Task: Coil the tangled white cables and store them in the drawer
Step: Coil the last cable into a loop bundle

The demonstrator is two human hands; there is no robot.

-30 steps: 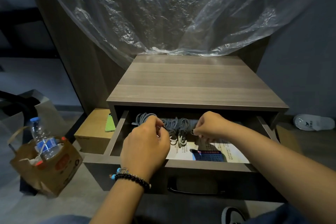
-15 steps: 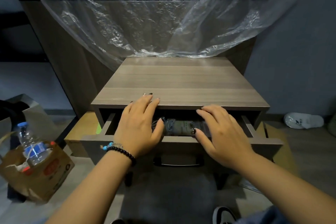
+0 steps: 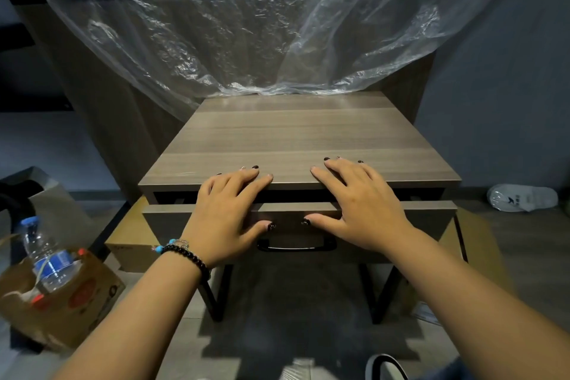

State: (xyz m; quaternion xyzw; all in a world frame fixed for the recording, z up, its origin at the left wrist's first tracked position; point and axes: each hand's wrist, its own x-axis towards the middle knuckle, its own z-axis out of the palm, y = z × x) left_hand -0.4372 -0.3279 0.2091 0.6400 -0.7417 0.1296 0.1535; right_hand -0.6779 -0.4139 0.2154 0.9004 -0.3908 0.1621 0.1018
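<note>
My left hand (image 3: pixel 226 213) and right hand (image 3: pixel 359 208) lie flat, fingers straight, holding nothing, palms on the grey wood-grain drawer front (image 3: pixel 166 221) with fingertips over the near edge of the matching nightstand's tabletop (image 3: pixel 296 139). A dark gap shows the drawer is not quite shut. The white cables are out of sight, presumably inside. My thumbs rest just above the black bar handle (image 3: pixel 296 246). If I push unevenly, the drawer could skew and jam; a loop standing proud might catch in the gap, and my fingertips could get pinched.
</note>
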